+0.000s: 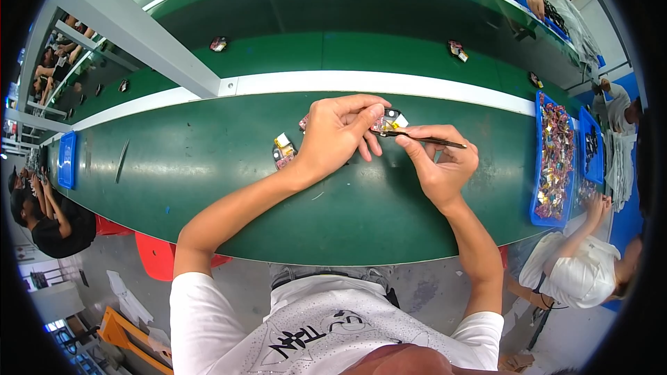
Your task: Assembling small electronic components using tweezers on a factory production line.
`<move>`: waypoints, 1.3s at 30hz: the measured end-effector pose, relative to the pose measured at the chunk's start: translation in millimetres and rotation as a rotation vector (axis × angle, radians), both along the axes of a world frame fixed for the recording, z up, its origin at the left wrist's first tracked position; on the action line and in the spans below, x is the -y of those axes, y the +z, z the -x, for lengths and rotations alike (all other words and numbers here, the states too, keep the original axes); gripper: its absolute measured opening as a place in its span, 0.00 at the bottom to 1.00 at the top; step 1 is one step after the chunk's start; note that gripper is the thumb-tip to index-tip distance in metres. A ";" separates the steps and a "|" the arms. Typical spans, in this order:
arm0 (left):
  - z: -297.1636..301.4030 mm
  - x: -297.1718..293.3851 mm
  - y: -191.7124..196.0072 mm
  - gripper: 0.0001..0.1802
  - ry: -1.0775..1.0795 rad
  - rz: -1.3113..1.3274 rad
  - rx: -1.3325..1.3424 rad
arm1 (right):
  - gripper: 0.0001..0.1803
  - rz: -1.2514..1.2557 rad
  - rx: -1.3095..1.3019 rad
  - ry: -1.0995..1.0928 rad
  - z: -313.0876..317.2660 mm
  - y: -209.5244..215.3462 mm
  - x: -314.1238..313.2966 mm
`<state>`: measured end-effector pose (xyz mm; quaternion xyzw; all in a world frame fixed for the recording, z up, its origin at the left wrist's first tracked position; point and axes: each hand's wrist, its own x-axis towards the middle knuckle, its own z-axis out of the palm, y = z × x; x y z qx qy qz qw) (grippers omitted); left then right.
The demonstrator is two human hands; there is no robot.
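Head view, read as a clock face centred on the middle of the green tabletop (pixel 389 226): toward nine o'clock, near the far left end, lies a blue tray (pixel 67 160), and just inward of it a slim metal strip (pixel 121 161) lies lengthwise toward twelve. A co-worker in black (pixel 59 226) sits between eight and nine, and a red stool (pixel 154 255) stands at eight. Out on the belt, between ten and eleven, rests a small dark device (pixel 218 44).

Close to the centre, a loose pink-and-white assembly (pixel 283 151) lies on the tabletop just beside the left wrist. The left hand (pixel 337 132) reaches toward one o'clock, thumb and fingers pinching a small black-edged assembly (pixel 388 122) just above the centre. From the right, the right hand (pixel 442 165) pinches a slim dark tool (pixel 434 141) between thumb and fingers; its tip points toward nine, at the assembly's lower edge, and whether they touch I cannot tell.

A second device (pixel 457 50) sits on the belt between one and two. At three o'clock, a long blue bin (pixel 551 221) is heaped with small multicoloured pieces. A co-worker in white (pixel 580 271) is at four.
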<state>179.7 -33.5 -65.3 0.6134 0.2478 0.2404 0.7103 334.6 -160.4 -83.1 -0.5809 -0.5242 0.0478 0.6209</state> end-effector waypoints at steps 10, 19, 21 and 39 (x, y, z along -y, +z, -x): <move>-2.1 -0.1 10.7 0.14 0.032 -0.130 -0.078 | 0.08 0.004 -0.030 0.009 0.2 1.8 1.6; 0.5 -3.7 9.4 0.14 0.064 -0.142 -0.099 | 0.09 -0.011 -0.031 0.011 2.6 4.3 0.1; -0.8 -2.7 9.0 0.14 0.081 -0.145 -0.103 | 0.10 -0.067 -0.008 0.063 2.6 4.0 -0.2; -0.7 -0.2 8.4 0.14 0.080 -0.114 -0.081 | 0.11 -0.075 0.061 0.058 0.7 2.6 -0.2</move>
